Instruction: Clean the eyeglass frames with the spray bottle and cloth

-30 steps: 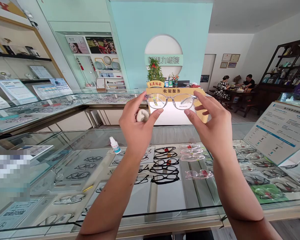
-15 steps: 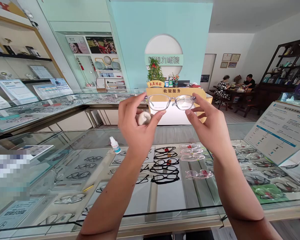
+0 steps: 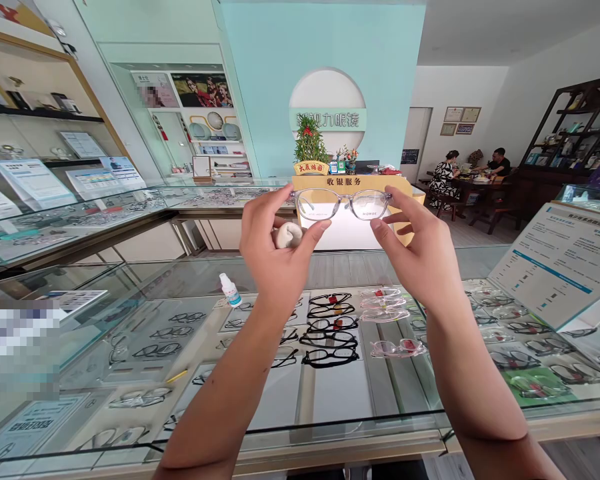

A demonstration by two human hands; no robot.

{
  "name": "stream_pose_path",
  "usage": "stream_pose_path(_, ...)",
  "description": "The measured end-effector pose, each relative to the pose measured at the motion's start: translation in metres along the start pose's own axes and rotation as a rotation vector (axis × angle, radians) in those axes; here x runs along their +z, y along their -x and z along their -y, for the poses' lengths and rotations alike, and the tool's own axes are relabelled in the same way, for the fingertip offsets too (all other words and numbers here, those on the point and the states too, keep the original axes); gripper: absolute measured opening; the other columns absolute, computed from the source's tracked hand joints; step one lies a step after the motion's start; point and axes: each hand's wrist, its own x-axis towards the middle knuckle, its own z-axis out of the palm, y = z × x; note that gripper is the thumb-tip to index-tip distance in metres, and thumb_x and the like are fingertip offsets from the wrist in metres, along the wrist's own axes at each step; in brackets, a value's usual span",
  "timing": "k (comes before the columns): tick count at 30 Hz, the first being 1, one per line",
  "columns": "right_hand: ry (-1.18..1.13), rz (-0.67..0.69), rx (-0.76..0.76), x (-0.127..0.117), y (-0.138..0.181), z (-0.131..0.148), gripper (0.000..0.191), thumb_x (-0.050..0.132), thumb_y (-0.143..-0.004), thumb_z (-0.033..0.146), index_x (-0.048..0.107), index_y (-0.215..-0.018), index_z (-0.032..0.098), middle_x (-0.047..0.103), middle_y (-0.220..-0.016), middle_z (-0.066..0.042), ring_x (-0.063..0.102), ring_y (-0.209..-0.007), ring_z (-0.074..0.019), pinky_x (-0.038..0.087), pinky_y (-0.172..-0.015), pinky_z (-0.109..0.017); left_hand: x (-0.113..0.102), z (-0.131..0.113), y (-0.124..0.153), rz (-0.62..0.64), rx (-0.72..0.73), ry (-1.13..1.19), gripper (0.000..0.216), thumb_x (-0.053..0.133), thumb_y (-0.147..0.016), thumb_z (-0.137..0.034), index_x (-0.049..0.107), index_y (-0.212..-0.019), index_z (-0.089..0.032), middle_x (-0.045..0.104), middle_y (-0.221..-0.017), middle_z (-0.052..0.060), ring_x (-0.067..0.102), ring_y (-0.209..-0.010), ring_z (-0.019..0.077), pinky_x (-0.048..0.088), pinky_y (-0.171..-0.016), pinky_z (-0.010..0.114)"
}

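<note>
A pair of clear-framed eyeglasses [image 3: 343, 199] is held up in front of me, level, above the glass display counter [image 3: 275, 427]. My left hand [image 3: 277, 243] grips its left end between fingers and thumb. Tucked in that same palm is a crumpled whitish cloth [image 3: 289, 235]. At the other end, my right hand [image 3: 417, 243] pinches the frame near the hinge. Printing shows on both lenses. Below the hands, rows of black eyeglasses [image 3: 330, 357] and pink-clear eyeglasses [image 3: 397, 348] lie in the counter area.
A small white spray bottle [image 3: 231, 291] stands on the glass left of my forearm. To the right leans a printed sign board [image 3: 560, 260]. Beyond is a cashier desk [image 3: 400, 190] with a plant [image 3: 310, 143]. Two people [image 3: 445, 177] sit at a table far right.
My left hand has shifted very slightly to the right around the cloth. The eyeglasses stay held up in nearly the same place, and my right hand looks unmoved.
</note>
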Motion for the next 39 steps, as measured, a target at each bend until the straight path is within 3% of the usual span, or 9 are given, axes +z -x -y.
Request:
stream_pose_path(6,0.009,-0.029,-0.009,-0.001,0.000,0.002,0.051,0.068,-0.104,0.042,0.070,-0.152,0.028,0.079,-0.141,-0.013,0.081,-0.103,-0.0281,0.065,-0.081,-0.047,0.005,0.010,-0.001,0.023,-0.040,0.054,0.060,0.091,-0.091,-0.051,0.071,-0.144,-0.031,0.072,-0.138,0.007,0.072,-0.092,0.0186,0.064,-0.093,0.042)
stream_pose_path(11,0.022,-0.059,-0.042,-0.001,0.000,0.002,0.050,0.067,-0.104,0.040,0.069,-0.153,0.031,0.078,-0.142,-0.012,0.079,-0.099,-0.0266,0.064,-0.084,-0.047,0.006,0.013,0.000,0.057,-0.073,0.064,0.063,0.089,-0.092,-0.054,0.068,-0.148,-0.032,0.072,-0.141,0.008,0.072,-0.093,0.0189,0.063,-0.093,0.041)
stream_pose_path(19,0.017,-0.054,-0.036,0.000,0.000,0.001,0.053,0.066,-0.106,0.044,0.068,-0.157,0.031,0.079,-0.141,-0.012,0.080,-0.097,-0.0252,0.064,-0.080,-0.045,0.005,0.009,0.001,0.016,-0.012,0.027,0.061,0.087,-0.093,-0.057,0.068,-0.145,-0.031,0.070,-0.136,0.007,0.071,-0.089,0.0177,0.063,-0.088,0.040)
stream_pose_path(31,-0.070,-0.017,0.056,0.001,0.000,0.006,0.058,0.059,-0.109,0.060,0.071,-0.155,0.026,0.083,-0.136,-0.015,0.080,-0.096,-0.0266,0.063,-0.075,-0.043,0.002,0.000,0.003,-0.046,0.040,-0.046,0.065,0.089,-0.091,-0.059,0.068,-0.146,-0.031,0.067,-0.137,0.011,0.074,-0.114,0.0288,0.065,-0.089,0.044)
stream_pose_path(39,-0.115,-0.082,0.009,0.003,0.001,0.006,0.049,0.059,-0.111,0.053,0.073,-0.149,0.027,0.082,-0.139,-0.013,0.080,-0.103,-0.0251,0.064,-0.082,-0.042,0.000,0.006,-0.001,-0.002,0.007,0.011,0.065,0.085,-0.094,-0.060,0.065,-0.150,-0.034,0.068,-0.147,0.009,0.074,-0.118,0.0280,0.064,-0.105,0.048)
